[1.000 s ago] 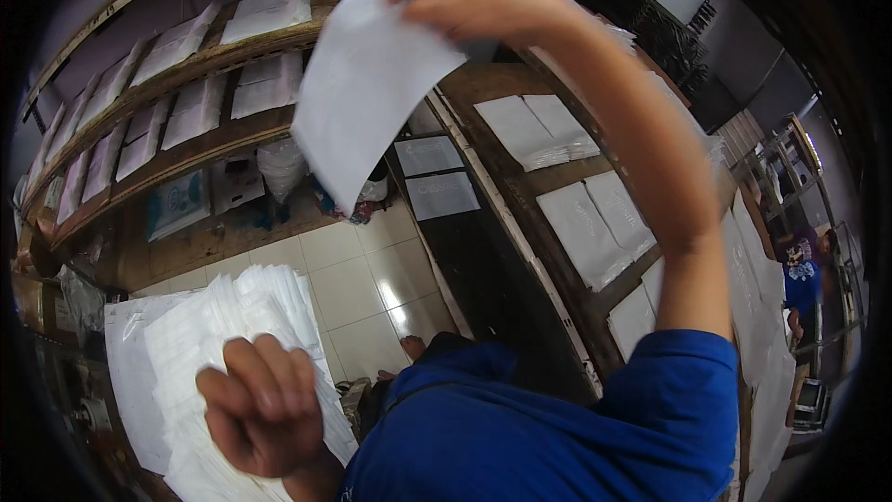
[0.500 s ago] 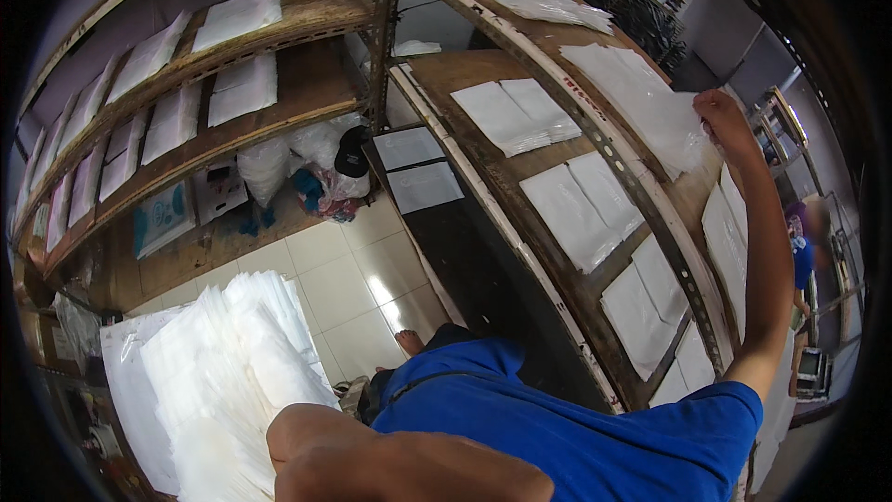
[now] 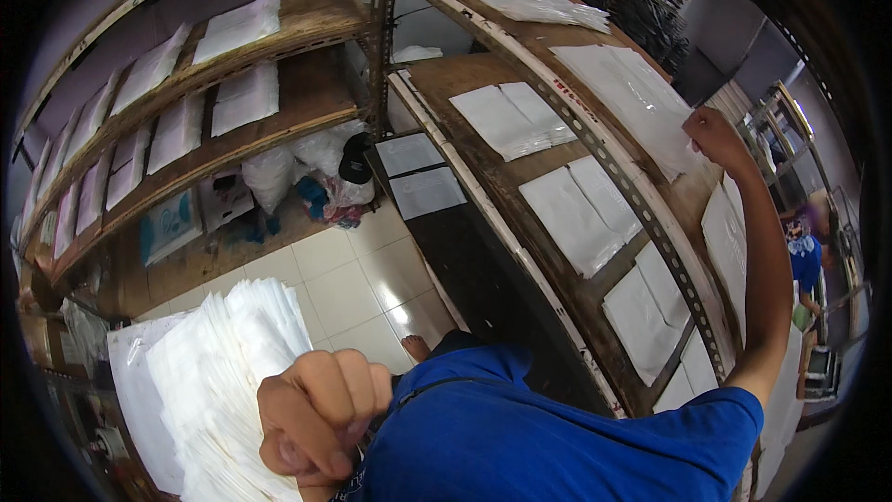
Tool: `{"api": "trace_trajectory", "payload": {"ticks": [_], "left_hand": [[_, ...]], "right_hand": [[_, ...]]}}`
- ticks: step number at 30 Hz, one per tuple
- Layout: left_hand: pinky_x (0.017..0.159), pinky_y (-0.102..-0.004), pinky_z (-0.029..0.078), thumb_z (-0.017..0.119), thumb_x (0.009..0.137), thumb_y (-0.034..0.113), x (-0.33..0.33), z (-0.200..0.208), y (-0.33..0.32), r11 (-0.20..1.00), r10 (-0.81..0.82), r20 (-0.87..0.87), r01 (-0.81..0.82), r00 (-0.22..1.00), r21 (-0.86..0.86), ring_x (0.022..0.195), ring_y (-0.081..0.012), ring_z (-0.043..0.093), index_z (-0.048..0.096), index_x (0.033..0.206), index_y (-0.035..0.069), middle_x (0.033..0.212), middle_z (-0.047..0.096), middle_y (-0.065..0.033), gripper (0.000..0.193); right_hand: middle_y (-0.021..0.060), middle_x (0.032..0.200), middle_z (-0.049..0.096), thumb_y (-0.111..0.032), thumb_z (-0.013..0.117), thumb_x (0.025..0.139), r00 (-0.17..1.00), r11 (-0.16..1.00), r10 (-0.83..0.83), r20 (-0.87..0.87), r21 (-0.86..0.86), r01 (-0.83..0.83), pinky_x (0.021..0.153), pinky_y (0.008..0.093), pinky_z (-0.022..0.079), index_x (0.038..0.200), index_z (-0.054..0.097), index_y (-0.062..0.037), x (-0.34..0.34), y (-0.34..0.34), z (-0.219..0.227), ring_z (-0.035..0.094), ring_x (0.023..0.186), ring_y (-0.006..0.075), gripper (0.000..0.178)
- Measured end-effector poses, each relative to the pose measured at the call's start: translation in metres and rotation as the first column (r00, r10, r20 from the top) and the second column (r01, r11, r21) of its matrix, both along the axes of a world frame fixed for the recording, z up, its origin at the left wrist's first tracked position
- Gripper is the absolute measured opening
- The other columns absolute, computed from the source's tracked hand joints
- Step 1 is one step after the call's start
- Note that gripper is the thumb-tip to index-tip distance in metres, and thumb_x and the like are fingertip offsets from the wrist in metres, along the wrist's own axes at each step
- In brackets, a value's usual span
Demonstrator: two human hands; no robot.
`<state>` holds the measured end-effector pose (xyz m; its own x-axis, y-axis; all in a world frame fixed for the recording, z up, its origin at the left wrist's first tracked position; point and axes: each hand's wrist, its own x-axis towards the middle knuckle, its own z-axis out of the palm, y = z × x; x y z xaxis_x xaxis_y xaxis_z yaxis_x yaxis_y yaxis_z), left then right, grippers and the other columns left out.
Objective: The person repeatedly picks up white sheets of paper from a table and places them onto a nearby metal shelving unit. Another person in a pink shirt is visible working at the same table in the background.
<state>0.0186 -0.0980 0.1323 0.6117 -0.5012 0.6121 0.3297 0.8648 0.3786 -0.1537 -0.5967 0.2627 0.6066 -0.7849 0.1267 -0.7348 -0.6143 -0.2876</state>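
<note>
My right hand point(image 3: 714, 138) is raised with its fingers closed at the right edge of a stack of white plastic sheets point(image 3: 621, 93) on an upper shelf. The sheets lie mostly flat there, and whether a corner is pinched is hidden. My left hand point(image 3: 325, 404) is closed in front of my body, its fingers curled in. What it holds, if anything, does not show. Behind and left of it rises a tall pile of white sheets point(image 3: 218, 363), their edges uneven and fanned.
Shelves with paired white stacks point(image 3: 578, 214) run along my right. More flat packs point(image 3: 237, 28) line the left shelves. Stuffed clear bags point(image 3: 268, 177) and a dark cap point(image 3: 355, 158) sit low at the back. A person in blue point(image 3: 805, 256) is at the far right.
The lifted sheet corner by my right hand has come down, and that hand is slightly lower. My left hand has turned and moved up and left, showing its curled fingers.
</note>
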Motion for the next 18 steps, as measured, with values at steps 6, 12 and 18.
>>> {"api": "trace_trajectory", "payload": {"ticks": [6, 12, 18], "left_hand": [[0.063, -0.0324, 0.038, 0.051, 0.090, 0.014, 0.003, -0.054, 0.039, 0.879, 0.318, 0.158, -0.353, 0.935, 0.320, 0.068, -0.0194, 0.049, 0.064, 0.082, 0.001, 0.075, 0.053, -0.0082, 0.020], [0.067, -0.0322, 0.046, 0.058, 0.088, 0.007, -0.036, -0.079, 0.105, 0.337, 0.543, 0.434, -0.660, 0.719, 0.671, 0.079, -0.0210, 0.059, 0.064, 0.092, 0.000, 0.085, 0.060, -0.0109, 0.011], [0.066, -0.0329, 0.049, 0.062, 0.088, 0.014, -0.089, -0.091, 0.175, -0.663, 0.557, 0.825, -0.543, 0.101, 0.514, 0.081, -0.0211, 0.061, 0.065, 0.100, 0.005, 0.086, 0.060, -0.0122, 0.015]], "right_hand": [[0.0188, 0.125, 0.055, -0.027, 0.054, 0.093, 0.955, 0.968, 0.232, -0.183, -0.051, -0.245, 0.102, 0.0352, 0.037, 0.126, 0.053, 0.0018, 0.037, 0.021, 0.057, 0.051, 0.118, 0.0274, 0.043], [0.0174, 0.127, 0.055, -0.027, 0.055, 0.095, 0.748, 0.697, 0.519, -0.413, -0.302, -0.651, 0.105, 0.0360, 0.035, 0.131, 0.049, -0.0013, 0.185, 0.180, 0.055, 0.048, 0.122, 0.0291, 0.045], [0.0166, 0.126, 0.055, -0.022, 0.055, 0.095, 0.391, 0.356, 0.639, -0.662, -0.196, -0.914, 0.105, 0.0373, 0.035, 0.133, 0.047, -0.0030, 0.268, 0.358, 0.050, 0.046, 0.124, 0.0313, 0.043]]}}
